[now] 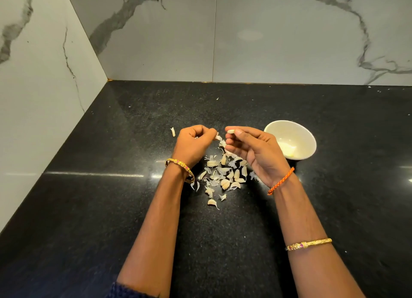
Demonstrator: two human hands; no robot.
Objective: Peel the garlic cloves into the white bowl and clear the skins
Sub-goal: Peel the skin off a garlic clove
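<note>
Two hands, left hand [193, 144] pinching skin [218, 138], right hand [252, 150] pinching clove [231, 131], white bowl [308, 141] beside, skins pile [223, 175] beneath

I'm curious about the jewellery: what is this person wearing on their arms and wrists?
Both forearms are bare. The left wrist carries a gold bangle set with pink stones. The right wrist has an orange braided thread, and further up that forearm sits a matching gold bangle. A bit of dark blue knitted sleeve shows near the left elbow.

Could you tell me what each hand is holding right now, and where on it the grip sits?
The right hand pinches a garlic clove by one end; the left hand pinches a strip of skin at its tip.
</note>
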